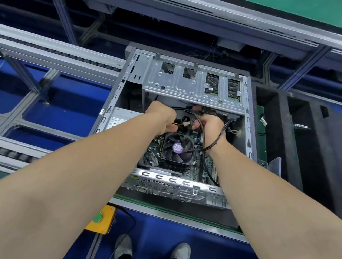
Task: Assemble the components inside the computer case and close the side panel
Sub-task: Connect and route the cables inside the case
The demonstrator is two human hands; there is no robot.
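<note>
Inside the open computer case (178, 130) my left hand (161, 116) and right hand (209, 127) crowd the gap below the metal drive cage (195, 84), which roofs the far end; black cables (220, 135) loop across my right wrist; the CPU fan (177, 148) rises just beneath; left of it the power supply (120, 119) blocks that corner.

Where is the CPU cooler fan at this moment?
In the head view, the CPU cooler fan sits mid-frame inside the open case, just below both hands, between the forearms.
</note>
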